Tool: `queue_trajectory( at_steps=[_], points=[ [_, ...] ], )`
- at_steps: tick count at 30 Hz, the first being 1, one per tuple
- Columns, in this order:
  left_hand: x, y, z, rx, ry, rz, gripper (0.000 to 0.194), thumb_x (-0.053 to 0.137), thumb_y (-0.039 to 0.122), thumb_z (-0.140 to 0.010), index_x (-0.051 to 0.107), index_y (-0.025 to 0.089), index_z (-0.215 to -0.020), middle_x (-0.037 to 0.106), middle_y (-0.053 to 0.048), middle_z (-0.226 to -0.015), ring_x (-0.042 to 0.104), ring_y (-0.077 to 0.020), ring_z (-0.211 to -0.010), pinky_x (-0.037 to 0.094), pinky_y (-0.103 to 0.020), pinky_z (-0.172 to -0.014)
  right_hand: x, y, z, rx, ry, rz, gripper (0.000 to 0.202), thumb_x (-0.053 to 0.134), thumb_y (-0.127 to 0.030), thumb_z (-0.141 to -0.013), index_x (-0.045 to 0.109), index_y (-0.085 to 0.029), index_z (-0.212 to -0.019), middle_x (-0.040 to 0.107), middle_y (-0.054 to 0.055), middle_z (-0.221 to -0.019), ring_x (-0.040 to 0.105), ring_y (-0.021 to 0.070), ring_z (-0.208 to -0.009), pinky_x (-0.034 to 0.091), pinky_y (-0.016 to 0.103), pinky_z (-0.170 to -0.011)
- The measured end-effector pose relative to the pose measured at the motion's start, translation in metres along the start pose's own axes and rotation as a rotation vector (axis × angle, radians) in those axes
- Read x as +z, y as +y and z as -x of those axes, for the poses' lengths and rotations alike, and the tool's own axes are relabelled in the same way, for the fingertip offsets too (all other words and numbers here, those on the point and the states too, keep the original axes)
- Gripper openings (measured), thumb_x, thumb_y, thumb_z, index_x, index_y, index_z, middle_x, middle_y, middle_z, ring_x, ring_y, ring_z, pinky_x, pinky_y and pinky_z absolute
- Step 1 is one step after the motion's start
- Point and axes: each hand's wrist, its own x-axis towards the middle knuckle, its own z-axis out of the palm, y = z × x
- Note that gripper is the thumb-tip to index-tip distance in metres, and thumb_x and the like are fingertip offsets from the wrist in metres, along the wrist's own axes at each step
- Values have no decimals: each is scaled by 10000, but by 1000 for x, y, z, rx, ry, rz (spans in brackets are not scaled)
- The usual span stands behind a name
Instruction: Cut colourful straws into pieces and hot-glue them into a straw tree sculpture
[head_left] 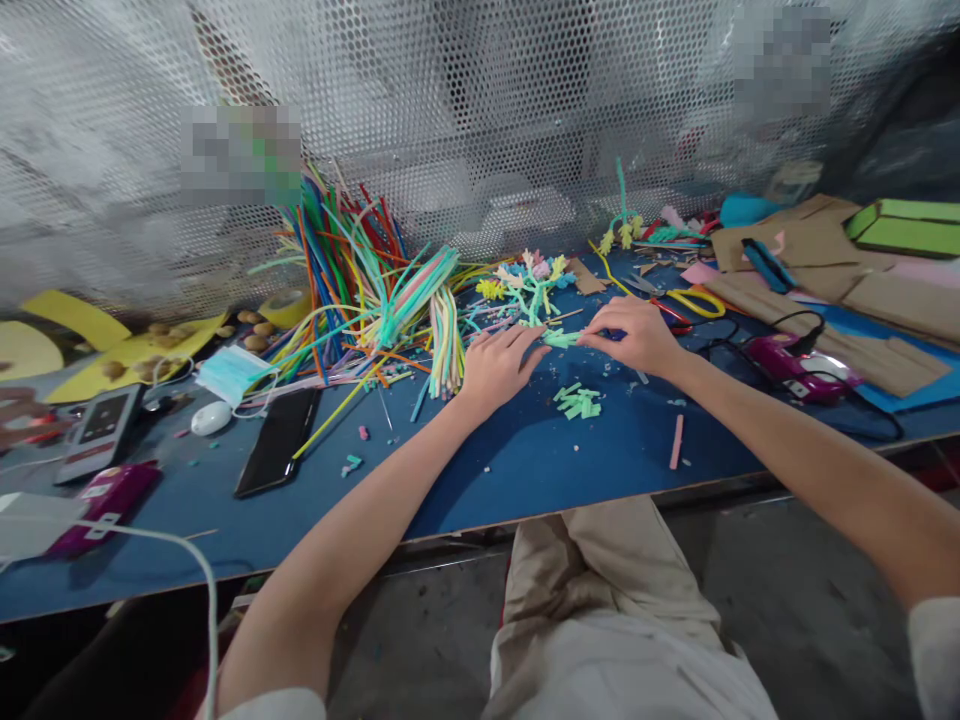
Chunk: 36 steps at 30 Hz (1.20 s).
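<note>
Both my hands are over the middle of the blue table, one on each side of a light green fuzzy piece [562,339]. My left hand [501,368] lies low at its left end, fingers spread toward it. My right hand [632,332] has thumb and index finger brought together at its right end, pinching it. Just behind stands a branching mint-green stem [531,296] with yellow, pink and blue tips. In front lies a small pile of short green pieces [579,401]. A flat pink strip [676,442] rests to the right.
Bundles of coloured pipe cleaners [386,300] stand left of centre. A black phone [279,442], face mask [233,374] and purple box [105,508] lie left. Scissors [694,302], cardboard [896,300] and a second purple device [802,368] with cable are right. Another person's hand [22,415] shows far left.
</note>
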Motion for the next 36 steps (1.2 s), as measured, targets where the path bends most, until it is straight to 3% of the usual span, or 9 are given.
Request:
queue_trajectory(
  at_steps=[6,19,25,32,36],
  points=[
    [3,-5,0,12,-11,-23,281,535,412,-1088,782,303,-1168,826,-34,-1116,772,-218,-1009,463,-389,-823,2,0,0,-4,9,1,438,654,-640,-963,770,-243,-818,797,76,-873,678,262,-846,453,422,-821],
    [2,-4,0,13,2,-29,259,569,400,-1077,805,304,-1124,833,-16,-1097,778,-212,-994,466,-384,-814,5,3,0,-18,23,23,452,658,-656,-954,768,-238,-821,787,70,-842,631,238,-784,439,406,-792],
    [5,-5,0,9,45,-28,259,612,392,-1061,789,283,-1216,838,-28,-1058,794,-211,-926,497,-361,-796,8,5,0,-119,78,43,380,694,-568,-964,755,-224,-814,784,53,-821,645,223,-766,440,388,-755],
    [6,-6,3,59,-34,64,344,496,364,-1113,764,268,-1305,817,-24,-1171,793,-222,-963,535,-338,-722,11,10,1,-136,75,67,314,725,-506,-964,747,-231,-813,790,43,-841,668,225,-791,449,390,-762],
    [6,-7,3,58,-18,100,342,505,390,-1107,798,276,-1242,821,-26,-1147,791,-237,-958,542,-349,-720,10,9,1,-138,73,69,314,725,-498,-966,741,-226,-812,785,39,-833,657,221,-777,446,389,-750]
  ],
)
